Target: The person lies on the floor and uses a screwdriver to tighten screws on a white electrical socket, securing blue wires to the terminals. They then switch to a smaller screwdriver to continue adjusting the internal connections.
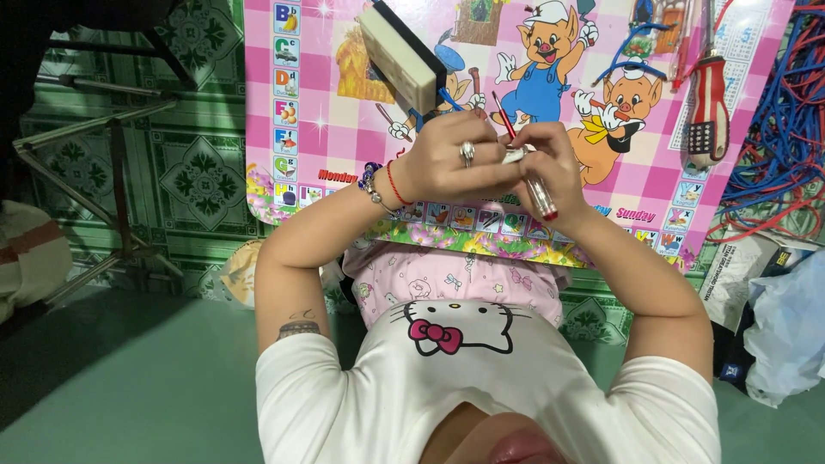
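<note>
My left hand (451, 159), with a ring and beaded bracelets, is closed around a small white and silver part (514, 155) above the pink cartoon-printed table (326, 129). My right hand (559, 163) presses against the same part. It grips a slim tool with a clear handle and a red end (541, 198) that points down toward my lap. A thin red rod (503, 116) sticks up between the two hands. What the tool's tip touches is hidden by my fingers.
A beige block with a black face (400, 51) stands on the table's far side. A red and white handled screwdriver (706, 107) lies at the right, near tangled blue and red wires (782, 129). A cardboard box (739, 266) and plastic bag (791, 326) sit beside me. Metal folding legs (112, 172) stand left.
</note>
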